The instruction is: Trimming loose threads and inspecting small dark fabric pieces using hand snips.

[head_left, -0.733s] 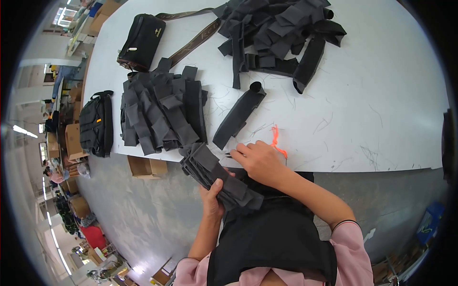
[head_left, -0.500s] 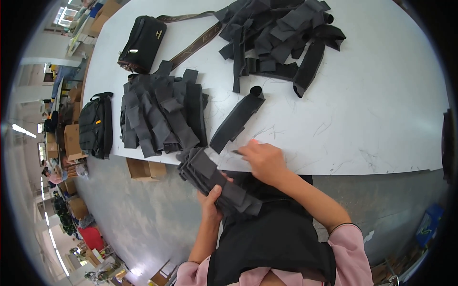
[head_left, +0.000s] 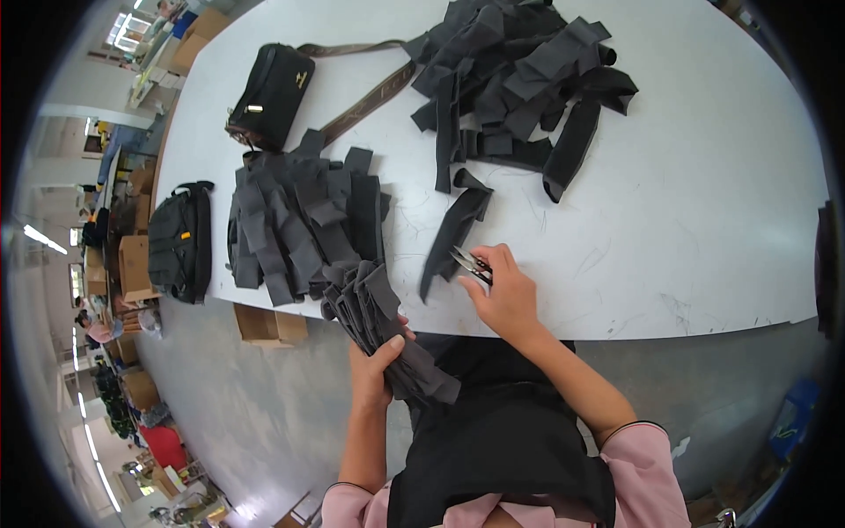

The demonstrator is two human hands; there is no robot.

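Observation:
My left hand [head_left: 378,365] is closed round a thick bundle of dark grey fabric strips [head_left: 374,308], held at the table's front edge. In my right hand [head_left: 506,295] is a small pair of thread snips [head_left: 473,266], blades pointing up and left. Their tips meet or overlap a single dark fabric strip [head_left: 453,231] on the white table; whether they touch it I cannot tell. Left of that strip lies a layered pile of dark grey strips [head_left: 295,216]. A bigger, looser heap of strips [head_left: 519,79] lies at the far middle.
A black shoulder bag [head_left: 275,95] with a patterned strap [head_left: 370,101] stands on the white table [head_left: 687,202] at the far left. A black backpack [head_left: 180,242] is at the table's left edge. An open cardboard box [head_left: 268,326] sits below the front edge.
My right hand has moved slightly right, and the snips now show plainly at the single strip. That strip has shifted and turned. The bundle in my left hand has tilted more upright.

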